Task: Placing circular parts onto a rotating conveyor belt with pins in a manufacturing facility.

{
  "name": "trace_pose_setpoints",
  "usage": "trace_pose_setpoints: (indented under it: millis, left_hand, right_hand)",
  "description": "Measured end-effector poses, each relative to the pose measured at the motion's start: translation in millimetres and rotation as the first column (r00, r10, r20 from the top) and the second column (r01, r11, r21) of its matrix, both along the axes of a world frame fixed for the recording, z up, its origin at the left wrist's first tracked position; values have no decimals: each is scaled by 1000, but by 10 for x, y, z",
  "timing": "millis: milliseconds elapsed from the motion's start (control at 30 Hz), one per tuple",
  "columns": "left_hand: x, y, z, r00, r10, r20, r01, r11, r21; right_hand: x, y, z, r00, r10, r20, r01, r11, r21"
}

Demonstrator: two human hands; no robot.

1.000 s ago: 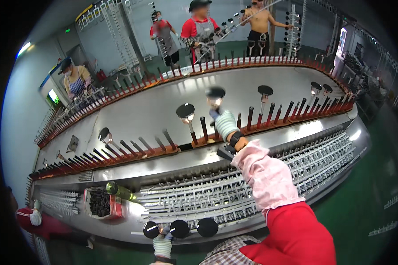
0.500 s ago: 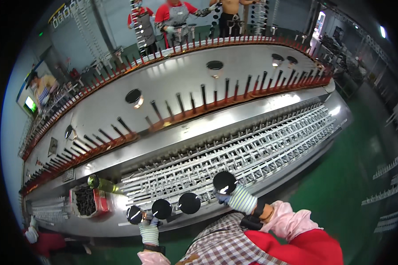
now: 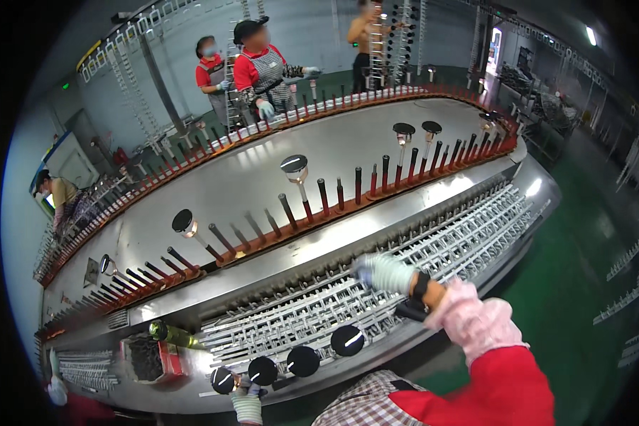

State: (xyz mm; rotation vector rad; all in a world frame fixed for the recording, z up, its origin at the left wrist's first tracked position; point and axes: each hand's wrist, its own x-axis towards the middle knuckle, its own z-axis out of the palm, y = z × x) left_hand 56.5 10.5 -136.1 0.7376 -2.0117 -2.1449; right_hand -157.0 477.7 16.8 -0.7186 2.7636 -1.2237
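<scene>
My left hand (image 3: 246, 403), in a striped glove, is closed at the left part of a bar carrying a row of black round discs. The leftmost disc (image 3: 223, 380) sits beside my fingers, and another black disc (image 3: 348, 341) forms the right end of the row. The bar itself is mostly hidden under the discs. My right hand (image 3: 387, 273), gloved and smeared by motion, is over a pile of silver metal racks (image 3: 319, 302) on the bench. Its fingers cannot be made out, and no disc shows in it.
Beyond the racks runs a looped line of upright dark spindles (image 3: 322, 195), some topped with black discs on shiny cups (image 3: 295, 167). A red box (image 3: 172, 361) of dark parts and a green bottle (image 3: 174, 334) are at left. Several people work on the far side.
My right hand has left the rightmost black disc, which now sits in the row, and moved up and forward over the racks. My left hand stays at the row's left part. The view has shifted.
</scene>
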Motion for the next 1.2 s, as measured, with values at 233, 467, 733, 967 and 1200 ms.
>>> trace_pose_setpoints:
  millis: [233,467,733,967,1200]
  left_hand:
    - [338,-91,-140,1000,-6,5,6,991,-134]
    - [330,79,124,992,-56,110,100,892,-442]
    - [254,115,73,999,34,42,-18,940,-340]
    - [476,66,-276,997,-42,57,60,928,-367]
    - [421,-146,-87,996,29,89,39,733,-679]
  right_hand:
    - [-1438,-867,217,994,-83,-66,63,963,-261]
    - [-1715,-1487,465,957,-135,257,260,794,-550]
    - [-1653,-1778,176,992,-10,-127,-14,982,-186]
    - [-1582,-2369,418,959,-140,248,236,880,-413]
    - [-747,-2101,1712,911,413,-4,-243,528,-814]
